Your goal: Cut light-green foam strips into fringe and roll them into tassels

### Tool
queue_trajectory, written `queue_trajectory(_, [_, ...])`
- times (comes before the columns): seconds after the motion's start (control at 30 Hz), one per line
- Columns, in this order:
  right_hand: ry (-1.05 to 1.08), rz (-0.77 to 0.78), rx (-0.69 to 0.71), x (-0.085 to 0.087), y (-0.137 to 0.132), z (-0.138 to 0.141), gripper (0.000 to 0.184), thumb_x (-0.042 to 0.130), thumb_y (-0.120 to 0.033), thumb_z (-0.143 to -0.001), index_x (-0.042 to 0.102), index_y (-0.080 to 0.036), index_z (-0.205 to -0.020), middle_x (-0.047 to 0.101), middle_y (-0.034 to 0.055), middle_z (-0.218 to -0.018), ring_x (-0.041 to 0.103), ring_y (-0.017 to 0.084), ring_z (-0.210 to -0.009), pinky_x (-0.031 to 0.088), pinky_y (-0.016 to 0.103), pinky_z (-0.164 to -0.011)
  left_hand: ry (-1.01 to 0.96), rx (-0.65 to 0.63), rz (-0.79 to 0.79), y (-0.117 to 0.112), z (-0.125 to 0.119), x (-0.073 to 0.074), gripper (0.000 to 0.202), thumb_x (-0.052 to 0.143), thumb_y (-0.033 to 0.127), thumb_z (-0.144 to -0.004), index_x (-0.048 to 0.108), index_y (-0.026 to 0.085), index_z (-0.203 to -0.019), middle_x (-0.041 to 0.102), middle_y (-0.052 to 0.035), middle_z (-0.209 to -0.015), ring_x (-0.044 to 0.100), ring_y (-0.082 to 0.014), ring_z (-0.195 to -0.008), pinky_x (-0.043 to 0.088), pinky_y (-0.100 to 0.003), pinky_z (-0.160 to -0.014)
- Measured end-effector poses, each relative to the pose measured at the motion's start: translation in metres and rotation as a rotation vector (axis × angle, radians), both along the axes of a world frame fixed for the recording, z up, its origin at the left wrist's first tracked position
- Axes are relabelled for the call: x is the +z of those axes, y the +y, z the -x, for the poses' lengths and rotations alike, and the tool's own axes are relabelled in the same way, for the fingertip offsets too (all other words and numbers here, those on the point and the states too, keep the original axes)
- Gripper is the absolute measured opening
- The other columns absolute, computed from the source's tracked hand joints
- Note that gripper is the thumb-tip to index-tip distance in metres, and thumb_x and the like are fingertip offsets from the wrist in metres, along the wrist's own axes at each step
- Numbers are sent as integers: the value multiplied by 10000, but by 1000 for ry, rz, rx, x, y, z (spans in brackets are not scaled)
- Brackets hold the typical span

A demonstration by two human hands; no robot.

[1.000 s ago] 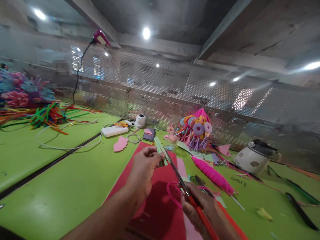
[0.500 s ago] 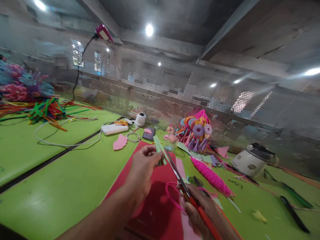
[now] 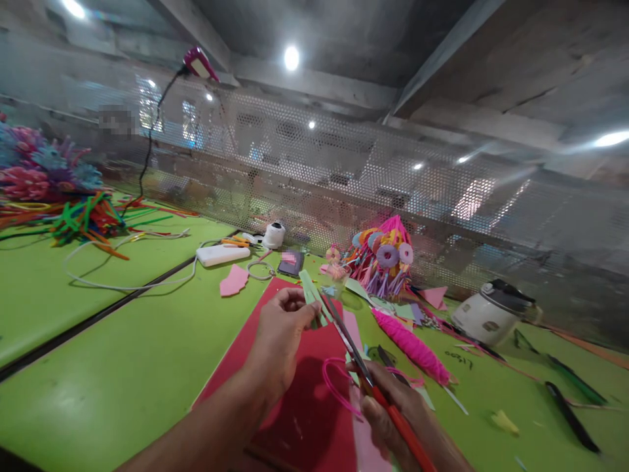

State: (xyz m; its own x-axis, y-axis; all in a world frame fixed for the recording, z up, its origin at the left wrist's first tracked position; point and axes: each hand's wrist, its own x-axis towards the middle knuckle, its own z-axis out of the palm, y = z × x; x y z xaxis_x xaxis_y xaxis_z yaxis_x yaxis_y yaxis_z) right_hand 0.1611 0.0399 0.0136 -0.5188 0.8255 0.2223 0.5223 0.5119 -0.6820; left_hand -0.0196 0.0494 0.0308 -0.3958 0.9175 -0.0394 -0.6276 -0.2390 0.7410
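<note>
My left hand (image 3: 282, 328) pinches light green paper strips (image 3: 310, 292) between thumb and fingers, above a red sheet (image 3: 304, 367). In my right hand (image 3: 393, 406) are scissors (image 3: 350, 342) with long metal blades and red handles. Their tips point up and away from me, right beside the green strips; whether the blades touch the paper I cannot tell. A loop of pink cord (image 3: 330, 387) hangs by the right hand over the red sheet. Under that hand lies a pale pink strip (image 3: 366, 432), partly hidden.
A bright pink yarn bundle (image 3: 410, 344) lies to the right, before a white pot-shaped container (image 3: 486, 314). Behind stand tasselled ornaments (image 3: 388, 255). A black-handled tool (image 3: 572, 416) lies far right. Left are a white power bank (image 3: 223, 254), a pink paper piece (image 3: 234, 280) and colourful pipe cleaners (image 3: 88, 219).
The whole view has shifted slightly, so things appear a little further left. The green strips lean a bit differently beside the blades. Both hands keep their holds.
</note>
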Motion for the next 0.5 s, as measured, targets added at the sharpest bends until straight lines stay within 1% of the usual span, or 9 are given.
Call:
queue_trajectory(0.07, [-15, 19, 8, -1, 1, -1, 402, 417, -601, -790, 527, -217, -839, 398, -36, -542, 368, 111, -476, 274, 213, -426, -25, 1, -9, 0, 0, -1, 205, 708, 99, -570, 554, 138, -699, 568, 31, -588, 535, -77, -538, 451, -208, -550])
queue_trajectory(0.13, [-43, 11, 7, -1, 1, -1, 401, 425, -598, -786, 518, -210, -829, 404, -34, -567, 360, 109, -490, 281, 212, -435, -42, -2, 1, 1, 1, -1, 201, 699, 95, -580, 553, 134, -712, 575, 21, -615, 543, -81, -559, 460, -209, -555])
queue_trajectory(0.3, [-109, -87, -9, 1, -1, -1, 393, 434, -571, -793, 526, -218, -939, 475, -17, -643, 422, 126, -556, 329, 225, -500, -47, -36, 37, 1, 1, 0, 162, 681, 73, -603, 581, 106, -728, 595, -13, -655, 545, -69, -568, 439, -164, -521])
queue_trajectory(0.37, [-118, -87, -8, 3, -2, 0, 383, 424, -567, -799, 529, -214, -904, 459, -22, -623, 417, 120, -539, 328, 219, -484, -45, -44, 46, 1, 2, -1, 137, 680, 73, -610, 595, 100, -714, 598, -18, -657, 550, -68, -570, 436, -155, -515])
queue_trajectory(0.5, [-104, -41, 0, 1, -1, 0, 431, 385, -602, -800, 531, -202, -861, 428, -28, -590, 380, 96, -474, 310, 195, -415, -54, -77, 46, 1, 2, -1, 102, 684, 83, -614, 625, 93, -697, 618, -34, -663, 571, -85, -581, 471, -180, -553])
